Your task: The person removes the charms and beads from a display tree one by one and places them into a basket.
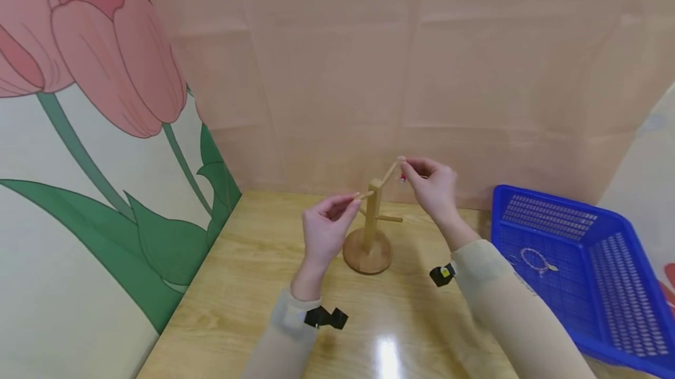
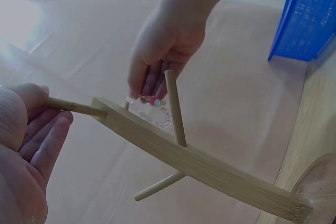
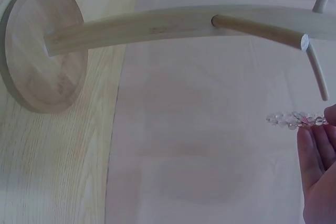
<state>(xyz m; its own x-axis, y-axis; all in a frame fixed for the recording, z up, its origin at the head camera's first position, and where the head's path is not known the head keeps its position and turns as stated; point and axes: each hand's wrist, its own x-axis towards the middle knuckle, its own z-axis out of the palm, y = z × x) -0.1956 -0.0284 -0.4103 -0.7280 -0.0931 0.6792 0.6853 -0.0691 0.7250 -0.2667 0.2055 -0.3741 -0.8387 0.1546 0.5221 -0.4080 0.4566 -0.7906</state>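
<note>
A wooden peg stand (image 1: 371, 215) with a round base (image 1: 367, 252) and several slanting pegs stands upright on the table. My left hand (image 1: 328, 229) pinches the end of an upper peg (image 2: 76, 107) between thumb and fingers. My right hand (image 1: 433, 187) pinches a bracelet of clear beads (image 3: 294, 119) with a pink bead on it, right by the tip of the upper right peg (image 1: 390, 173). In the left wrist view the bracelet hangs below the right fingers (image 2: 137, 80), behind the stand's post.
A blue plastic basket (image 1: 585, 282) stands on the right of the wooden table (image 1: 227, 285), with another bracelet (image 1: 535, 259) bearing a leaf-shaped charm inside. Behind the table hangs a pinkish cloth (image 1: 337, 74). A tulip-printed panel (image 1: 105, 133) borders the left side.
</note>
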